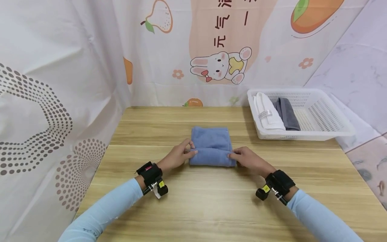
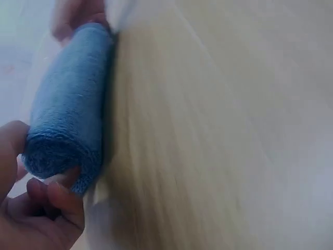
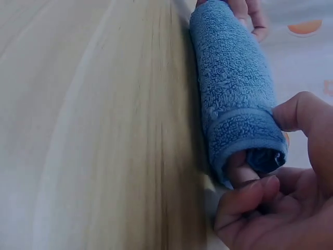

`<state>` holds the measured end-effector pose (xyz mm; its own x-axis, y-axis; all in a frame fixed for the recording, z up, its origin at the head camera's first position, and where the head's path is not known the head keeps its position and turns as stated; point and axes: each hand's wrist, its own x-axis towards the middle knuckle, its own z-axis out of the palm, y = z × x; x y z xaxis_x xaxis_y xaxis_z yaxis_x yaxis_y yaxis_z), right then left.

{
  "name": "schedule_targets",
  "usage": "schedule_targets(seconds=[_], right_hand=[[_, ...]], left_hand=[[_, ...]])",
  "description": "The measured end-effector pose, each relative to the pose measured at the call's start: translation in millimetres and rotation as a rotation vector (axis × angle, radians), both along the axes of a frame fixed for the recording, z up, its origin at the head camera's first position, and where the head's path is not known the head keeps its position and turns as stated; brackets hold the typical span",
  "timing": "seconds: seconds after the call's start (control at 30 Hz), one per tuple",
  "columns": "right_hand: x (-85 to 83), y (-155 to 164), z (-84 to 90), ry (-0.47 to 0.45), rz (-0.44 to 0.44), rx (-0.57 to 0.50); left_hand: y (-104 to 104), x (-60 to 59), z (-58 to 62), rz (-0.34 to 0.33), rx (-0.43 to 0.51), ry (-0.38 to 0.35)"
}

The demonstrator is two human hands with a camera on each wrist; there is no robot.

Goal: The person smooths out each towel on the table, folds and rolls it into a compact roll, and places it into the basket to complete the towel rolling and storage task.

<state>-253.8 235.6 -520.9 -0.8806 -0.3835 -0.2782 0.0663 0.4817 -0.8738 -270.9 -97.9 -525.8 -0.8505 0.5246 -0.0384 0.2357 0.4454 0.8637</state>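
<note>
A blue towel (image 1: pixel 211 139) lies on the wooden table, its near part rolled up and its far part still flat. My left hand (image 1: pixel 179 155) grips the left end of the roll, thumb on the outside and a finger tucked into the end, as the left wrist view shows. At the opposite end my right hand (image 1: pixel 249 159) pinches the roll. In the right wrist view its thumb presses the outer side of the towel (image 3: pixel 234 67) while one finger sits inside the hollow end.
A white plastic basket (image 1: pixel 329 131) stands at the table's back right. In it lie a folded white towel (image 1: pixel 269 112) and a dark grey towel (image 1: pixel 288 114). Printed curtains (image 1: pixel 163 70) hang behind and to the left of the wooden table (image 1: pixel 211 205).
</note>
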Motion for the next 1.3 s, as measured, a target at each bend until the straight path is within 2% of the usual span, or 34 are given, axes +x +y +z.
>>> schedule_targets(seconds=[0.1,0.17,0.3,0.37,0.43,0.5,0.57,0.63,0.77,0.93,1.0,1.1,1.3], right_hand=[[1.2,-0.7,-0.9,0.081,-0.033,0.035],[3.1,-2.2,-2.2,0.177,-0.057,0.064],[7.6,-12.2,-2.0,0.499,-0.043,0.155],[10.0,-19.0,-1.5,0.695,-0.004,0.236],[14.2,-24.8,-0.2,0.852,0.032,0.335],[18.6,-28.0,-0.6,0.957,0.066,0.413],[22.8,-28.8,-1.5,1.018,0.094,0.464],[26.3,-28.3,-2.3,1.041,0.118,0.497],[28.8,-25.2,-4.4,1.029,0.149,0.515],[23.8,-21.7,-8.6,0.998,0.159,0.457],[20.6,-21.0,-9.5,0.967,0.161,0.429],[15.4,-19.3,-7.4,0.867,0.164,0.378],[7.8,-11.9,1.8,0.550,0.133,0.256]], left_hand=[[1.6,-0.6,-1.6,0.008,-0.039,0.169],[3.1,-0.4,-1.6,0.008,-0.076,0.302],[6.6,1.8,2.0,-0.011,-0.117,0.490],[7.6,3.8,3.5,-0.050,-0.160,0.589],[7.2,6.3,3.5,-0.104,-0.228,0.694],[6.1,9.6,3.4,-0.168,-0.306,0.790],[4.6,12.8,2.8,-0.225,-0.376,0.855],[3.2,15.7,3.6,-0.249,-0.421,0.865],[2.3,17.6,4.5,-0.245,-0.452,0.834],[2.8,17.7,6.1,-0.252,-0.467,0.818],[2.5,17.0,6.4,-0.256,-0.456,0.787],[0.8,14.0,6.0,-0.244,-0.409,0.697],[-3.1,6.0,6.5,-0.228,-0.268,0.440]])
